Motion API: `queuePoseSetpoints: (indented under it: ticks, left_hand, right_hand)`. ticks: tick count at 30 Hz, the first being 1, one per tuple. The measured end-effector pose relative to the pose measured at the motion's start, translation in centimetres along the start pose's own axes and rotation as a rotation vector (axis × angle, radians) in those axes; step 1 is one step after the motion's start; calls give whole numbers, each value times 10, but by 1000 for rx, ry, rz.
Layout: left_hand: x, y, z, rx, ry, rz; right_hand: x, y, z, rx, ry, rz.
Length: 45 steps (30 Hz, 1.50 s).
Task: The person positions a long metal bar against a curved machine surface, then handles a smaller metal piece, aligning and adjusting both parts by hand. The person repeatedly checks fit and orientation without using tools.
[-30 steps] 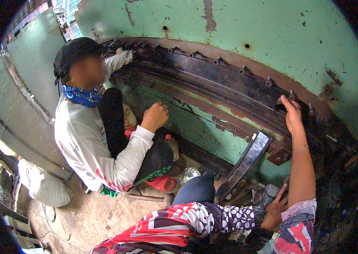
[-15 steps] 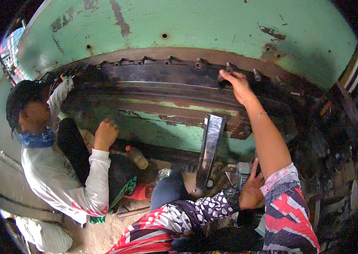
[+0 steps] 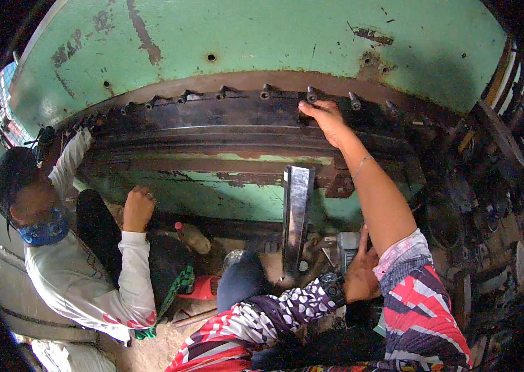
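While right hand (image 3: 329, 119) touches black strip (image 3: 224, 115), weak support could drop it; can't tell whether right or left hand (image 3: 361, 277) grips.

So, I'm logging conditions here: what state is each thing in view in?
Right hand: against the dark beam, grip unclear.
Left hand: beside the grey block, contact unclear.
Dark beam: studs protruding along its upper edge.
Green panel: paint chipped.
Metal channel: apparently standing on end.
Bottle: capped.
Co-worker's near hand: loosely closed.
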<state>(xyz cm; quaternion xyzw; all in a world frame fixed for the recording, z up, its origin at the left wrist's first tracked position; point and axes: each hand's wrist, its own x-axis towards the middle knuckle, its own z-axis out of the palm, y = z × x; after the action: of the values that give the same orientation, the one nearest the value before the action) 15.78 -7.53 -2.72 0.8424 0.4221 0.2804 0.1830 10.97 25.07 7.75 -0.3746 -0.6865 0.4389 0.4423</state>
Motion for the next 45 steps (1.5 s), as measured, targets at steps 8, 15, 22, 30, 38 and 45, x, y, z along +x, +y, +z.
queuePoseSetpoints:
  ticks: [8,15,22,30,38,45]
  left_hand:
    - [3,3,0,20,-38,30]
    - [3,0,-1,55,-75,38]
    - [1,-4,-7,119,-138,69]
    - [8,-20,-50,295,-315,143]
    - [-2,-66,-62,296,-300,73]
    - [-12,-56,-62,290,-276,118]
  right_hand:
    - [-4,-9,10,-197,84,-47]
    - [-1,-4,23,-260,107,-125]
    - [1,-3,13,-46,12,-67]
    - [5,-7,1,-57,-23,40]
    - [-2,-4,-1,70,-19,59]
    - [-13,-6,10,-37,53,76]
